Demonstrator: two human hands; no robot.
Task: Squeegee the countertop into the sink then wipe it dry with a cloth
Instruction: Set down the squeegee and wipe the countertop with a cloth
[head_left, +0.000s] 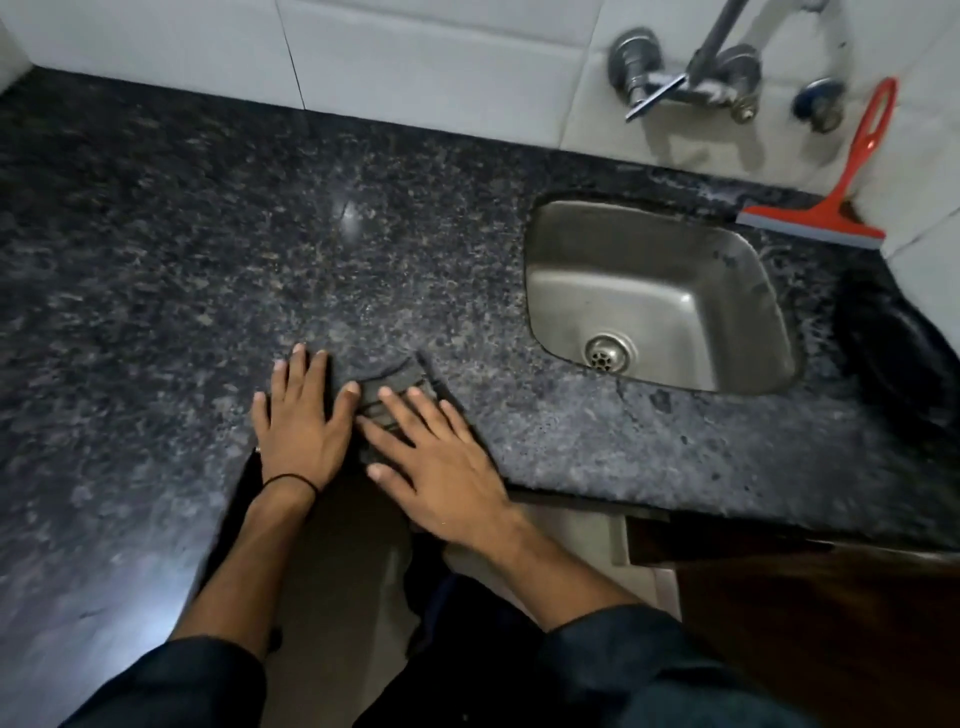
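A dark grey folded cloth (400, 387) lies on the speckled granite countertop (208, 234) near its front edge. My right hand (441, 457) rests flat on the cloth with fingers spread. Beside it, my left hand (301, 421) lies flat on the counter, its thumb touching the cloth's left edge. The steel sink (649, 291) is set into the counter at the right. A red squeegee (836, 202) leans against the tiled wall behind the sink's far right corner, blade down.
A chrome wall tap (680, 78) hangs over the sink on the white tiles. A dark object (883, 332) sits at the counter's right end. The counter's front edge (571, 493) runs just right of my right wrist, with a wooden cabinet (805, 597) below.
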